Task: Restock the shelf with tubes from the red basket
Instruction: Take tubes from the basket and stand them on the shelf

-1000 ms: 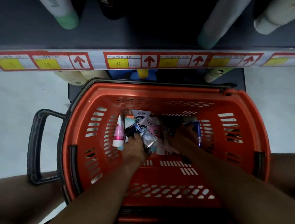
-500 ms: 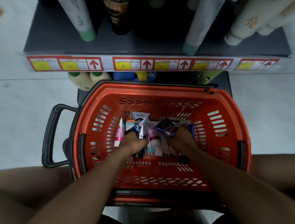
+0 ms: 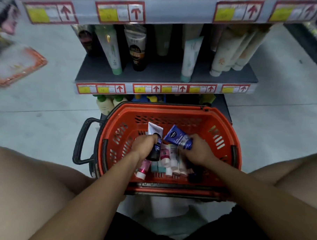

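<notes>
At frame centre my left hand (image 3: pixel 143 146) grips a dark tube (image 3: pixel 156 140), right hand (image 3: pixel 197 150) a blue tube (image 3: pixel 178 137), above the basket (image 3: pixel 225 133); next, I think, the shelf (image 3: pixel 164 74).

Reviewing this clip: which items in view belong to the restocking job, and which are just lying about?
Job:
left hand gripping a white and dark blue tube
right hand gripping a blue Nivea tube
red basket with loose tubes
shelf with standing tubes

Lying about:
blurred orange tray on the floor
bottles behind the basket
</notes>
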Available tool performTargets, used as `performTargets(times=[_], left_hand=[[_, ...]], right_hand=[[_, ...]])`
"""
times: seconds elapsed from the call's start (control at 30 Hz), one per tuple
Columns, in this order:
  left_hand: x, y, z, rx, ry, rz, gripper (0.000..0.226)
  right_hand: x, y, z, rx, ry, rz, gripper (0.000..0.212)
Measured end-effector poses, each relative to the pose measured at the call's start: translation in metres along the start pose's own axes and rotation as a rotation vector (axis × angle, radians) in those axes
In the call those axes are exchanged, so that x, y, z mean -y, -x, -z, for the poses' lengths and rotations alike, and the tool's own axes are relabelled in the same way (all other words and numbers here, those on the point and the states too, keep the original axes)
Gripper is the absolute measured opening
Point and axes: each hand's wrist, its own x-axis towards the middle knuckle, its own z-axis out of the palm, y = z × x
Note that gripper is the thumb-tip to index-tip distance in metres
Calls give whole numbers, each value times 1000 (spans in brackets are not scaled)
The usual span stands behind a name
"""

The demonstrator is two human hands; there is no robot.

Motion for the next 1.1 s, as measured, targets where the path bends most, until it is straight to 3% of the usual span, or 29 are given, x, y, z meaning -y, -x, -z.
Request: performTargets(times=[0.17,0.3,0.5,0.7,0.93,1.1], left_hand=[[-23,49,8,18,118,-113,9],[-41,81,17,77,229,-212,31],[-69,120,34,141,292,-349,22],[-99,130,49,71,383,-440,22],[-113,129,60,177,494,-474,34],[-116,125,67,205,488,-531,56]], right_hand=[[28,36,29,-136,-112,75,51],[50,53,46,-237,-263,157,50],[83,72,66,-355,-462,225,54],[105,90,85,-351,-576,269,52],[127,109,100,-299,-582,330,50],[143,106,103,-243,-553,356,56]])
